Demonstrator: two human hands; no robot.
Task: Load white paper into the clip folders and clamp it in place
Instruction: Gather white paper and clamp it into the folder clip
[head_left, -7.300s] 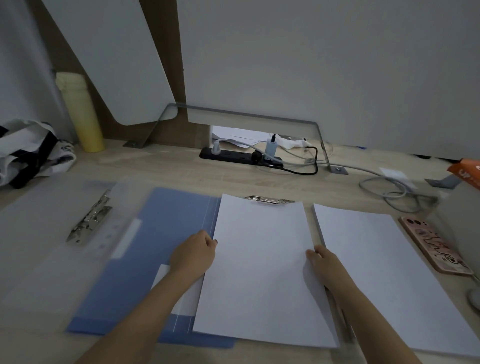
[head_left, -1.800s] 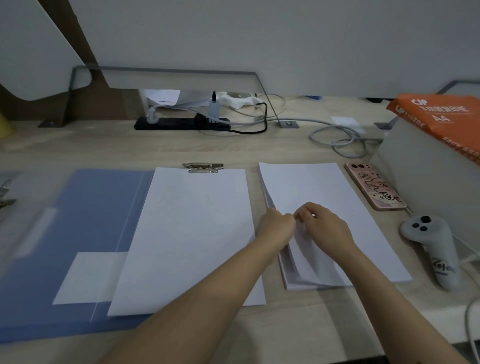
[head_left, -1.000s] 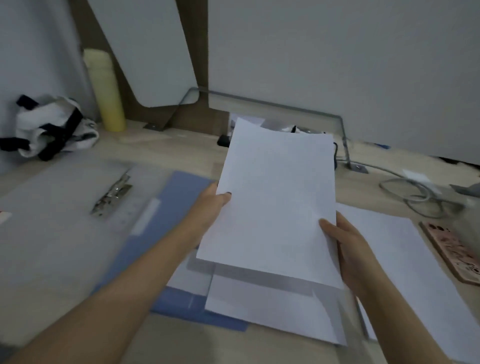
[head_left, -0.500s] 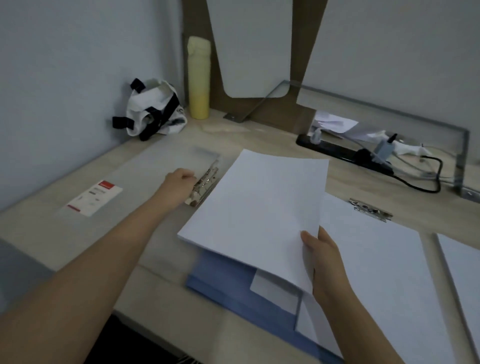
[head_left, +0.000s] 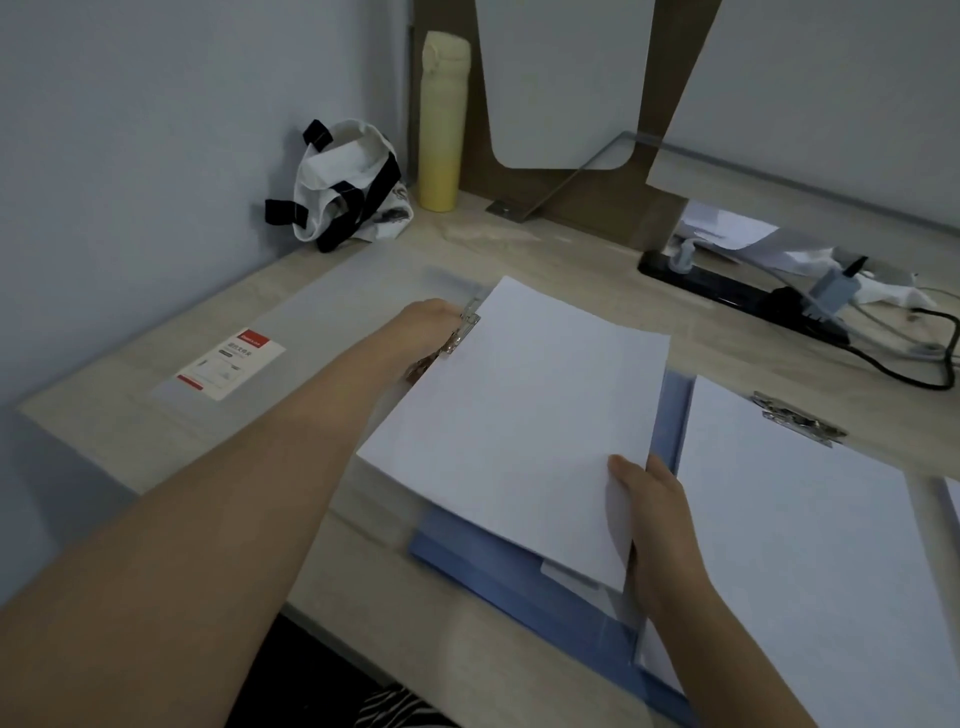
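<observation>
My right hand (head_left: 652, 512) grips a white paper stack (head_left: 519, 421) by its near right edge and holds it just above the desk. Its far left edge lies at the metal clip (head_left: 460, 332) of a clear folder (head_left: 332, 322) lying open on the left. My left hand (head_left: 428, 322) is on that clip, fingers closed around its lever. A blue folder (head_left: 524, 577) lies open under the stack; its right half holds white paper (head_left: 810, 551) under a metal clamp (head_left: 795, 418).
A yellow bottle (head_left: 441, 119) and a white bag with black straps (head_left: 348, 187) stand in the far left corner. A black power strip (head_left: 727, 291) with cables runs along the back. A loose paper pile (head_left: 955, 501) shows at the right edge.
My right hand has carried the paper stack further left and lower, so its edge now meets the clear folder's clip. My left hand stays on the clip.
</observation>
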